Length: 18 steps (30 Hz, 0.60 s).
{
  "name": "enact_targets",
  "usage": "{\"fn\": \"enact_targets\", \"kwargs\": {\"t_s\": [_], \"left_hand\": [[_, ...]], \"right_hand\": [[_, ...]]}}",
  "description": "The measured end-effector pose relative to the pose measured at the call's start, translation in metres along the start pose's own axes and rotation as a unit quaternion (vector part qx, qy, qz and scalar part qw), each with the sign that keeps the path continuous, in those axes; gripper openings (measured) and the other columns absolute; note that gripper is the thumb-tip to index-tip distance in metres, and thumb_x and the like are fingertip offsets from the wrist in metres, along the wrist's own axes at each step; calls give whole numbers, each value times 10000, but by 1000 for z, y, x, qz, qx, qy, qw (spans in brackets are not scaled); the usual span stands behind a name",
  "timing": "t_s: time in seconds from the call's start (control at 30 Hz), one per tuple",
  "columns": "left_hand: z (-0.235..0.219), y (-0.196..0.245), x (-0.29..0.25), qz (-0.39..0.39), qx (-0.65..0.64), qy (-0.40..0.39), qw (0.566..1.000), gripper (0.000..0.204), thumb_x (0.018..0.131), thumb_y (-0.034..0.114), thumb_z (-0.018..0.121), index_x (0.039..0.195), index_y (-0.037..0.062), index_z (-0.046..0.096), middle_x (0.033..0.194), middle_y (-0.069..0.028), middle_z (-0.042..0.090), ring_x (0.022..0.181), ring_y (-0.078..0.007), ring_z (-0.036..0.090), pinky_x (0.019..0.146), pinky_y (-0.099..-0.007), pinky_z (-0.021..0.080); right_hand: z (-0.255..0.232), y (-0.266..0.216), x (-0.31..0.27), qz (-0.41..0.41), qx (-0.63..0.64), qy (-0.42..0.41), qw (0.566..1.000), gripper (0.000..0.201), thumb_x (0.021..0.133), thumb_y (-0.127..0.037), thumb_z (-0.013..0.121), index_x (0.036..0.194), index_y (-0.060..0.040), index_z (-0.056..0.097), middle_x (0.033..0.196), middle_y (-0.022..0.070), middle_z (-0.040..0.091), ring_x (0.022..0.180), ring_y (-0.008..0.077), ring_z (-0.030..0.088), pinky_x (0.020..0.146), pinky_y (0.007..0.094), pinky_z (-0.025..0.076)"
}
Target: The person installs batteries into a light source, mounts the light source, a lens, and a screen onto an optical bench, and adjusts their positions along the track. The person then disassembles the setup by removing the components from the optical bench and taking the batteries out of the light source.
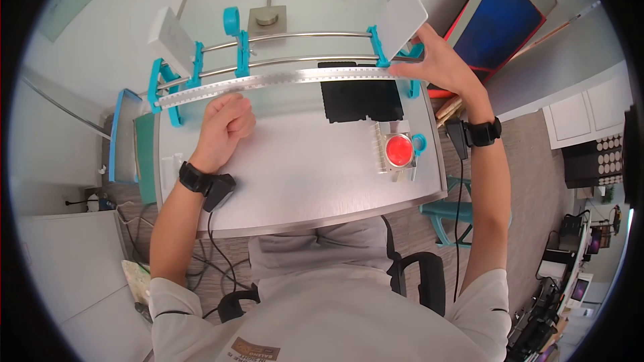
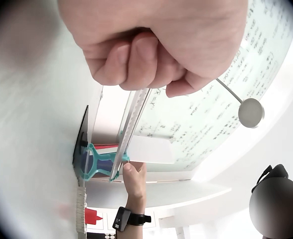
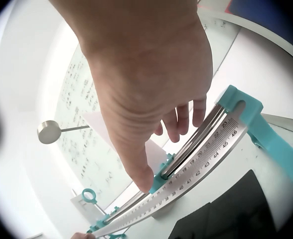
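Note:
Two metal rails with teal brackets form an optical bench, a metal ruler point(image 1: 282, 77) along its near side. My left hand point(image 1: 228, 124) is curled into a fist just below the ruler, nothing showing in it; the left wrist view shows the folded fingers point(image 2: 144, 59). At the bench's right end my right hand point(image 1: 439, 60) holds the teal slider point(image 1: 378, 47) carrying a white screen point(image 1: 402, 17). Its thumb point(image 3: 144, 179) presses on the slider by the ruler; the index finger is partly hidden. A teal ring holder point(image 1: 232, 21) and a white box-like piece point(image 1: 171, 40) stand farther left.
A black mat point(image 1: 362, 100) lies under the bench's right part. Nearer me are a red round object point(image 1: 399, 151) on a clear stand and a small teal ring point(image 1: 419, 143). A metal stand point(image 1: 267, 20) rises behind the rails. A blue-edged panel point(image 1: 124, 137) leans at left.

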<state>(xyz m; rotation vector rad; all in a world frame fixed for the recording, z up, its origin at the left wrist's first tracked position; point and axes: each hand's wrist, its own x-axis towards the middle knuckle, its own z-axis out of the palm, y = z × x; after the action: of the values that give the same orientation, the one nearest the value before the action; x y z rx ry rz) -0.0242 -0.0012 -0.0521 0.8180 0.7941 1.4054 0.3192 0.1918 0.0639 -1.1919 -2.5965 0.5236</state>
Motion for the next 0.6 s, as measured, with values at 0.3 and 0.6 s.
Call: {"fn": "enact_targets", "kwargs": {"t_s": [0.3, 0.6], "left_hand": [[4, -1, 2, -60, 69, 49, 995, 387, 1024, 155, 605, 703, 161, 389, 619, 87, 350, 535, -34, 281, 488, -243, 209], [9, 1, 2, -58, 70, 43, 995, 387, 1019, 170, 623, 706, 167, 395, 623, 95, 349, 540, -29, 275, 488, -247, 203]], "right_hand": [[7, 16, 18, -18, 38, -36, 998, 857, 780, -264, 845, 1520, -51, 468, 1475, 115, 551, 1363, 266, 502, 1157, 398, 376], [6, -3, 18, -36, 66, -34, 997, 798, 764, -248, 830, 1473, -43, 528, 1534, 96, 511, 1385, 275, 489, 1191, 395, 325]]}}
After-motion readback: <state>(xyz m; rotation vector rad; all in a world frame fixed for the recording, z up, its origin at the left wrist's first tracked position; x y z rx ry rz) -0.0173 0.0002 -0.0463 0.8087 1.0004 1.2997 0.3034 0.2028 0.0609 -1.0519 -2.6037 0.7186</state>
